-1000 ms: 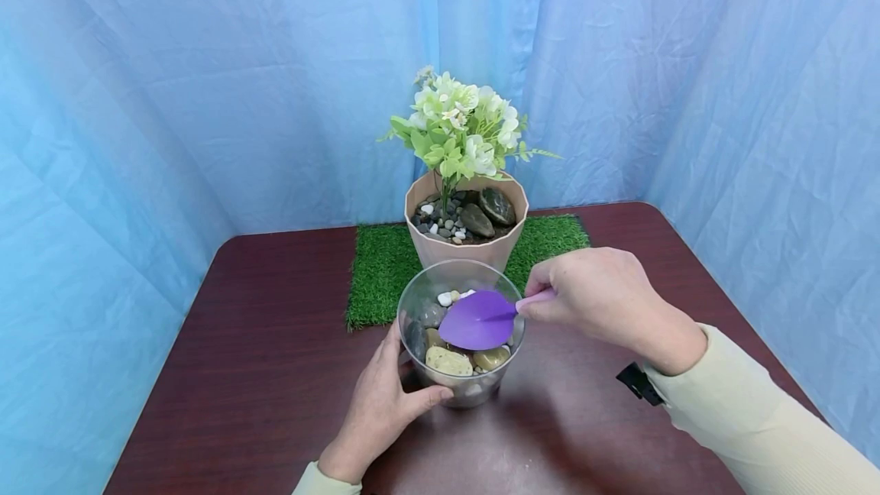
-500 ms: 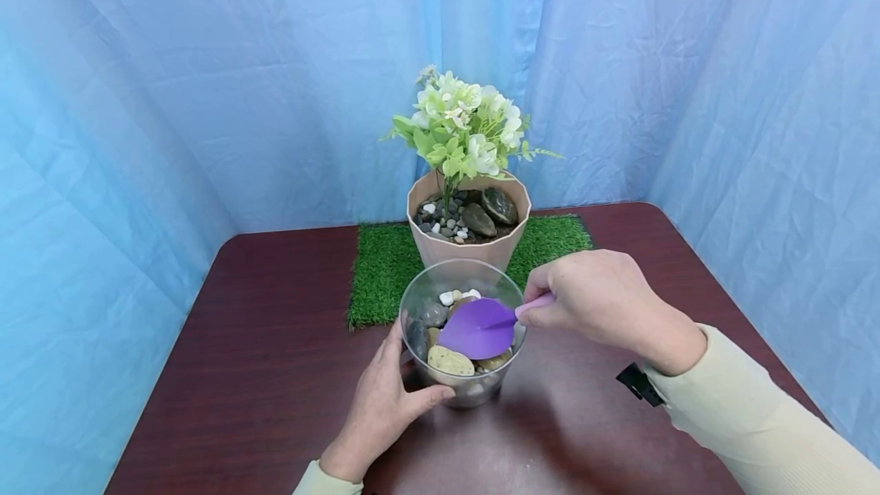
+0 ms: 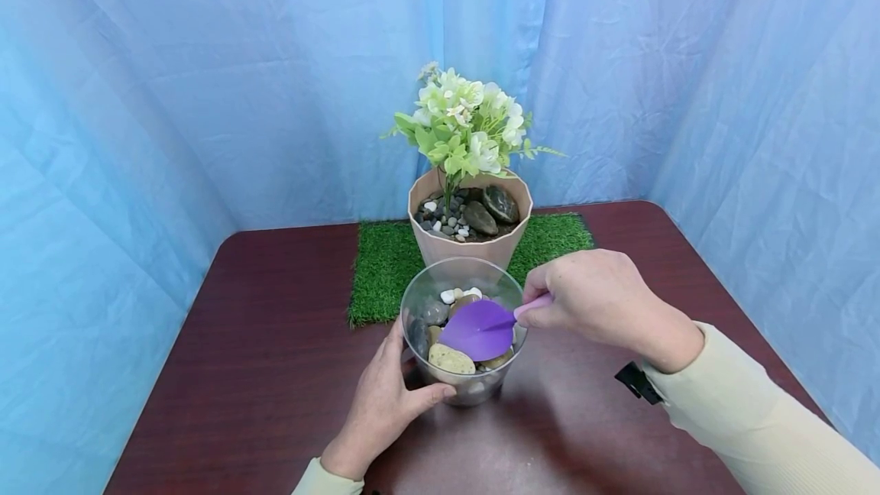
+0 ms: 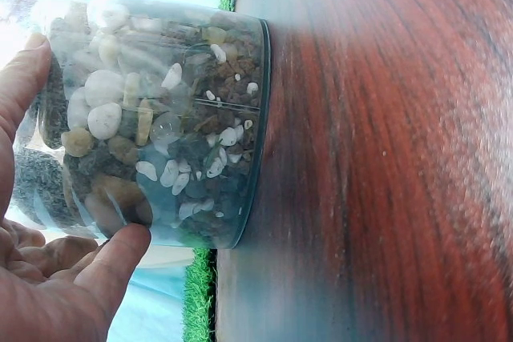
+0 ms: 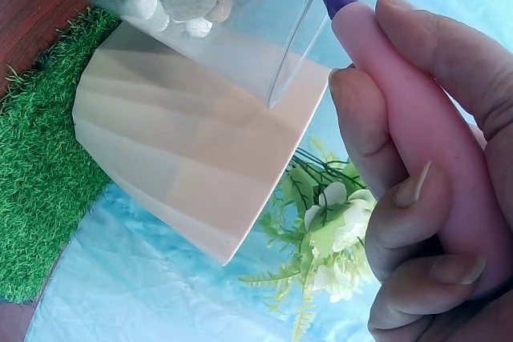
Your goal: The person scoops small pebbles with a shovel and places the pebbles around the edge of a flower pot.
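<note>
My right hand [image 3: 594, 300] grips the pink handle [image 5: 413, 134] of a small hand trowel, its fingers wrapped round it. The purple trowel blade [image 3: 474, 333] lies inside the clear plastic pot [image 4: 258, 130], over the stones and hiding some of them. My left hand [image 3: 381, 396] holds the pot's near left side, thumb in front. Through the wall in the left wrist view show white pebbles [image 4: 104, 102], brown grit low down and larger stones. A speckled yellowish stone [image 3: 450, 359] sits at the near side, a grey one [image 3: 435, 312] farther left.
Right behind the clear pot stands a beige faceted planter [image 3: 467, 252] with white artificial flowers [image 3: 481, 109] and dark stones. It rests on a green turf mat [image 3: 385, 273]. Blue curtains [image 3: 330, 82] surround the dark wood table [image 3: 275, 342].
The trowel blade has dipped lower in the clear pot, toward the near stones, and now covers the stone at the near right more. The left hand keeps its hold.
</note>
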`<act>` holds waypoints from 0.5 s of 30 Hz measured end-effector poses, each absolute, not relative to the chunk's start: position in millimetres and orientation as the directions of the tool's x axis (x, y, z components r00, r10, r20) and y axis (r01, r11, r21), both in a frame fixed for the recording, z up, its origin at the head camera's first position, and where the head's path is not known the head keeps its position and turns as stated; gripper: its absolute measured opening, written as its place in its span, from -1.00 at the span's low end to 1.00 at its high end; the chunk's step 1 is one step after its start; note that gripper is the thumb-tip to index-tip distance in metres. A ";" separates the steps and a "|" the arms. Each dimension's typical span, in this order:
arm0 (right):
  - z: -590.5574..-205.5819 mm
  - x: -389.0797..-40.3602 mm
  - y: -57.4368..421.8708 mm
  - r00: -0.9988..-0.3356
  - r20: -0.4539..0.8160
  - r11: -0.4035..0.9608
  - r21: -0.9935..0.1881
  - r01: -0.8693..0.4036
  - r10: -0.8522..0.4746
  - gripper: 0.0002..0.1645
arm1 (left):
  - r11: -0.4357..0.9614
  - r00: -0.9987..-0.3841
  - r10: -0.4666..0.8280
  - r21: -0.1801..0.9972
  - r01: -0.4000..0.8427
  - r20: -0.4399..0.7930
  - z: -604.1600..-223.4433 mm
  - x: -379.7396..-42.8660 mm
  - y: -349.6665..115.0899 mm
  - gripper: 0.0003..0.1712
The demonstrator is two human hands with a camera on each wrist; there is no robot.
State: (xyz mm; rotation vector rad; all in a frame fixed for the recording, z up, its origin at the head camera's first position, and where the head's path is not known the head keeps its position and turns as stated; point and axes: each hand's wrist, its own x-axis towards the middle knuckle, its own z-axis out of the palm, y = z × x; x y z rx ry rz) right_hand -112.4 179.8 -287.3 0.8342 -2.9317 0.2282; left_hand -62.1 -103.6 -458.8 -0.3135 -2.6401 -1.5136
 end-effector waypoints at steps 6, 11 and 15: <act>-287.9 -114.0 178.7 -0.849 0.092 0.838 -0.141 -0.528 -0.520 -0.79 | 0.477 -0.974 0.139 0.850 0.222 0.177 -459.1 -62.4 -103.5 0.52; -288.5 -115.9 177.1 -0.845 0.080 0.832 -0.147 -0.534 -0.528 -0.77 | 0.481 -0.974 0.139 0.848 0.223 0.178 -459.4 -62.2 -103.7 0.52; -289.2 -117.5 176.2 -0.843 0.063 0.828 -0.163 -0.537 -0.534 -0.75 | 0.494 -0.974 0.137 0.840 0.225 0.180 -459.5 -62.2 -103.9 0.52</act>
